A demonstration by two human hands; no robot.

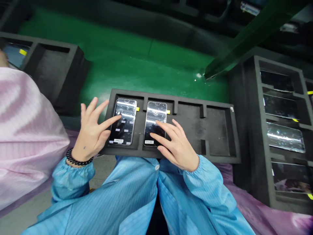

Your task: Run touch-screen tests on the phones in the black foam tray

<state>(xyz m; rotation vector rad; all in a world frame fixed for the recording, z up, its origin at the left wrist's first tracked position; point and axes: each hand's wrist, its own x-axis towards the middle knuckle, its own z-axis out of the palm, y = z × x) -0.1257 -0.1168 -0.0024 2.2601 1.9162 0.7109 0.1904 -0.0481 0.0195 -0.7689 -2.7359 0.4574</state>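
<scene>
A black foam tray (193,130) lies in front of me with two smartphones in its left compartments. My left hand (91,130) is spread, its index fingertip on or just above the screen of the left smartphone (124,122). That screen is lit with several small light blocks and has a white label near its bottom. Over the right smartphone (153,125) my right hand (179,145) has its fingers apart, fingertips at the dark screen. Whether they press the glass I cannot tell. Neither hand grips anything. Yellow tabs stick out from both phones' right sides.
At the right stands a foam tray (260,130) with several phones in its slots. Another foam tray (69,65) is at the upper left, beside a person's pink sleeve (26,137). A green post (234,49) slants over the green surface (151,68).
</scene>
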